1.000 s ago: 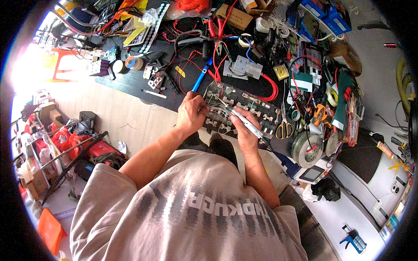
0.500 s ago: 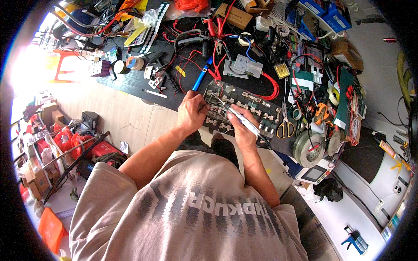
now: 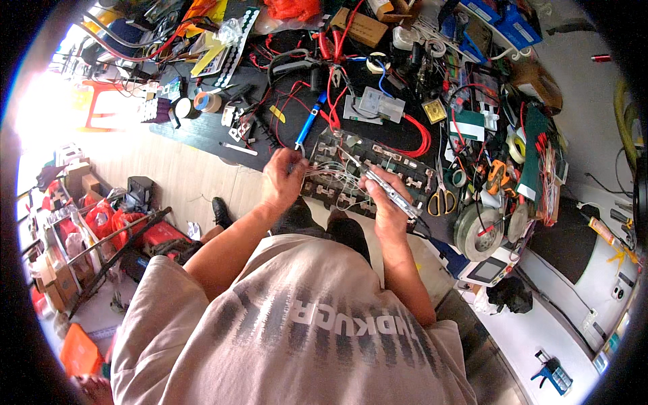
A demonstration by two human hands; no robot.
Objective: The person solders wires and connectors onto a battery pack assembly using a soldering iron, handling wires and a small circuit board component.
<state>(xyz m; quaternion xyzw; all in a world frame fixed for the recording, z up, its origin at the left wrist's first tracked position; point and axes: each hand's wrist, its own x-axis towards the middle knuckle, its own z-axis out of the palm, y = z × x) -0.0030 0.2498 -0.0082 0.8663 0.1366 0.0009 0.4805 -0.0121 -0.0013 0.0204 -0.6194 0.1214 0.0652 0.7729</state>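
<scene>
My right hand (image 3: 388, 202) is closed around a silver-grey soldering iron (image 3: 390, 191), its thin tip pointing up and left over a black board (image 3: 378, 158). Rows of metal tabs sit on this board, and a tangle of thin whitish wires (image 3: 334, 174) crosses its left part. At the board's left edge, my left hand (image 3: 283, 177) is closed in a pinch. Thin wires run toward its fingertips, but what they grip is too small to tell. A blue pen-shaped tool (image 3: 309, 127) lies just beyond that hand, its lower end near the fingers.
Yellow-handled scissors (image 3: 442, 196) lie right of the board, near a wire spool (image 3: 478, 231). Coiled red wire (image 3: 420, 135) and pliers (image 3: 335, 74) are behind it. Assorted tools and cables crowd the black table (image 3: 202, 128). A dark shoe (image 3: 221, 212) shows on the floor at the left.
My left hand has moved left and slightly down, off the board's wires. The soldering iron has shifted slightly right, showing its tip. A dark shoe has come into view on the floor.
</scene>
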